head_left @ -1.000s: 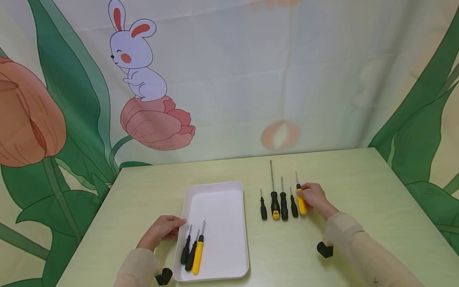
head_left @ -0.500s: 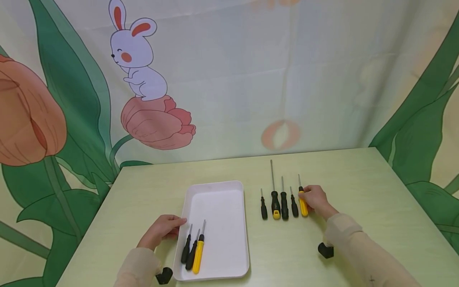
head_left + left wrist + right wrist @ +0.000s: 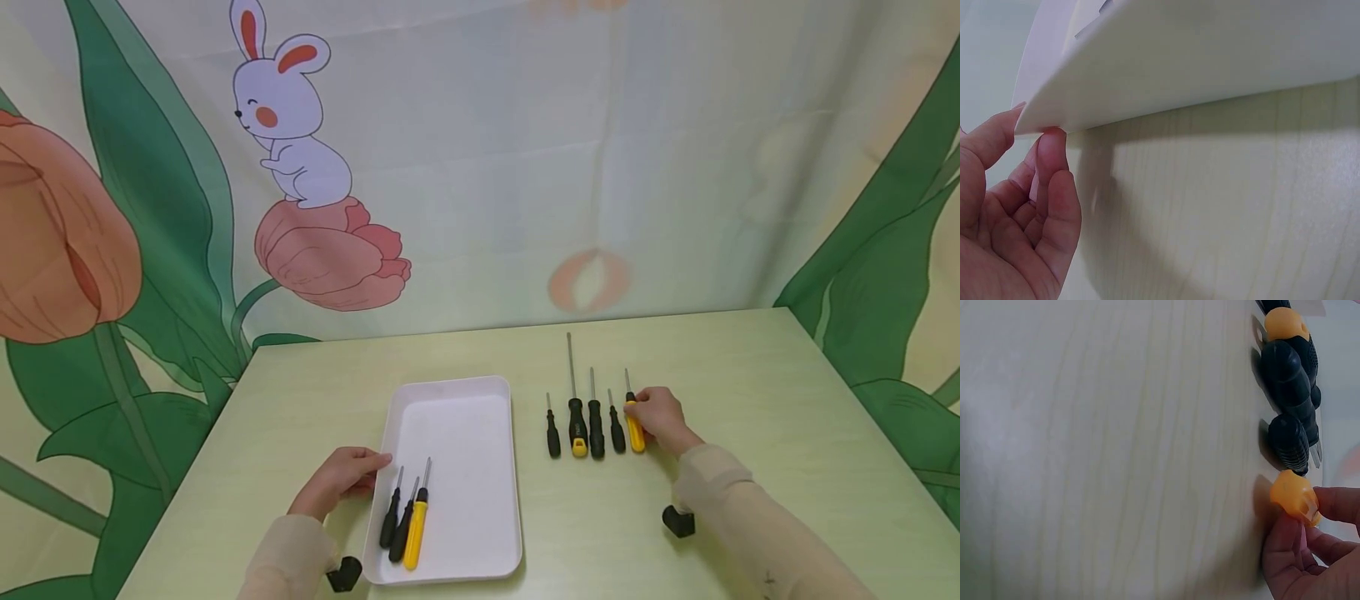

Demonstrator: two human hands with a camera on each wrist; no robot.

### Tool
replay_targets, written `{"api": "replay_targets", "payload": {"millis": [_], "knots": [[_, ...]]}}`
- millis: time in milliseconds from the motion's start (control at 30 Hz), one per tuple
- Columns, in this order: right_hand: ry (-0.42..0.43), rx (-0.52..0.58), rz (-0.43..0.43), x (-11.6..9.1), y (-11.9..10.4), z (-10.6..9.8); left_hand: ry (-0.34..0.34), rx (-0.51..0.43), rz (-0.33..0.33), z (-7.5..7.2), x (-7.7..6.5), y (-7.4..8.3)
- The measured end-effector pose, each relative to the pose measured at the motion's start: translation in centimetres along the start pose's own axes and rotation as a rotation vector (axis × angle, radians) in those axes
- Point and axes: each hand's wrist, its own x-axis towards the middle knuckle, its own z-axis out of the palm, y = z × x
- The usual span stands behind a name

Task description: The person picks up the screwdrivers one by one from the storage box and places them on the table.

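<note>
A yellow-handled screwdriver (image 3: pixel 635 429) stands at the right end of a row, its shaft pointing to the back of the table. My right hand (image 3: pixel 660 417) pinches its handle between thumb and fingers; the right wrist view shows the yellow butt end (image 3: pixel 1293 495) in that pinch. My left hand (image 3: pixel 339 482) pinches the left rim of a white tray (image 3: pixel 465 483), thumb on top and fingers beneath, as the left wrist view shows. Inside the tray lie two black screwdrivers (image 3: pixel 390 521) and a yellow-handled one (image 3: pixel 415 533), side by side at the lower left.
Left of the held screwdriver, several more lie parallel on the table (image 3: pixel 712 358): a small black one (image 3: pixel 617 435), a black one (image 3: pixel 596 433), a long black one with a yellow end (image 3: pixel 576 421) and a small black one (image 3: pixel 552 437). A printed curtain (image 3: pixel 480 167) hangs behind.
The right hand has shifted the yellow-handled screwdriver slightly to the right and toward the front, straightening it beside the row. The left hand keeps its hold on the tray rim.
</note>
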Motion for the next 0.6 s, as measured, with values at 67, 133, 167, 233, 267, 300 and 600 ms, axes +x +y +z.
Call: {"api": "replay_targets", "payload": {"millis": [67, 133, 167, 233, 267, 300, 600], "knots": [[0.002, -0.006, 0.002, -0.02, -0.05, 0.01, 0.000, 0.001, -0.002, -0.01, -0.06, 0.04], [0.005, -0.016, 0.005, -0.05, -0.12, 0.03, 0.001, 0.001, 0.000, -0.01, -0.08, 0.04], [0.007, -0.024, 0.006, -0.04, -0.14, 0.04, 0.001, 0.003, 0.001, -0.01, -0.09, 0.03], [0.012, -0.037, 0.010, -0.03, -0.21, 0.07, 0.001, 0.002, 0.005, 0.01, -0.09, 0.01], [0.015, -0.044, 0.013, -0.06, -0.25, 0.07, 0.001, 0.002, 0.006, 0.01, -0.09, 0.00], [0.018, -0.050, 0.014, -0.05, -0.27, 0.09, 0.001, 0.002, 0.008, 0.03, -0.07, -0.02], [0.025, -0.064, 0.014, -0.18, -0.39, 0.12, 0.004, 0.003, 0.008, 0.05, -0.18, -0.04]]}}
